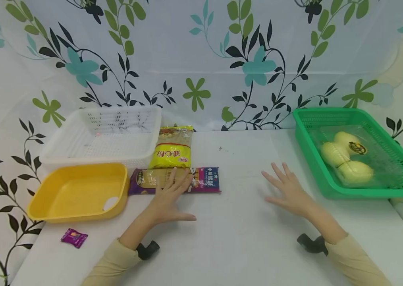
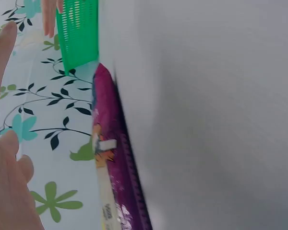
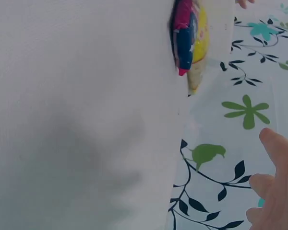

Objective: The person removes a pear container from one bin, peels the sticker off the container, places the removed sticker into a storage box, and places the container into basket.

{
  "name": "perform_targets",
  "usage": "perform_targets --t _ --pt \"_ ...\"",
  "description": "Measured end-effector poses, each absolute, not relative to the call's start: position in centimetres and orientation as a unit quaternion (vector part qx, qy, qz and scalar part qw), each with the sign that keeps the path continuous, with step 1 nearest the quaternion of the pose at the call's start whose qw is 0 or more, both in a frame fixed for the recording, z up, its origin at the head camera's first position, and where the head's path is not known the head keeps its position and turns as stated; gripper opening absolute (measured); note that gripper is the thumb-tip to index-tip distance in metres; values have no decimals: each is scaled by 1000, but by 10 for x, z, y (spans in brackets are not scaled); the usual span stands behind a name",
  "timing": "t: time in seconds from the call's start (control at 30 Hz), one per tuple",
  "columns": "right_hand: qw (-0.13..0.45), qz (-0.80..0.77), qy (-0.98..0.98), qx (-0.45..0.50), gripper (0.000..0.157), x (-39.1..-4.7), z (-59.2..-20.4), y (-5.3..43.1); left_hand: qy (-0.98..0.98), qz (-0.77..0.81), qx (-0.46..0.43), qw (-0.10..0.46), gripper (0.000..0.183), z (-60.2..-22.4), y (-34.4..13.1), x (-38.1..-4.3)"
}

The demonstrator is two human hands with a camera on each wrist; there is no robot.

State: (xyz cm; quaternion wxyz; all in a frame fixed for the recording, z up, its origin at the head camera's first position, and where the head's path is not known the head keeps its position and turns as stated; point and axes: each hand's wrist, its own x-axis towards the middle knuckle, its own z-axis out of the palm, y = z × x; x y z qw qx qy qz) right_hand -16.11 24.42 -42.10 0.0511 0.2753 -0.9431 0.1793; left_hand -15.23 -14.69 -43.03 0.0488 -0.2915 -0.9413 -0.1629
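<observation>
My left hand has its fingers spread, overlapping the long purple food packet in the head view. In the left wrist view a gap shows between that hand and the packet. Behind the packet lies a yellow-and-clear bag of dry food with printed characters. My right hand is also spread and holds nothing, left of the green basket. Its shadow falls on the white table in the right wrist view, where part of the hand shows.
Inside the green basket lies a clear-wrapped pack of pale yellow round fruit. A white basket stands at the back left, with a yellow tray in front of it. Nearer the front is a small purple wrapped candy.
</observation>
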Motion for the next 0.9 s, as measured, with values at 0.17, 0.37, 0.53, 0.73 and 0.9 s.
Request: perform_targets --t 0.17,0.37,0.53,0.73,0.9 --pt "52 208 -941 263 70 -155 -412 257 -939 -158 -300 62 115 -423 -136 -150" --pt "50 236 -937 253 70 -149 -403 266 -933 -166 -315 59 113 -419 -123 -150" --pt "24 286 -933 219 74 -146 -395 272 -927 -193 -317 62 114 -419 -110 -150" --pt "40 297 -932 205 73 -145 -394 284 -921 -234 -305 64 115 -419 -87 -148" --pt "49 294 -932 208 73 -145 -391 290 -909 -268 -314 47 113 -415 -68 -149"
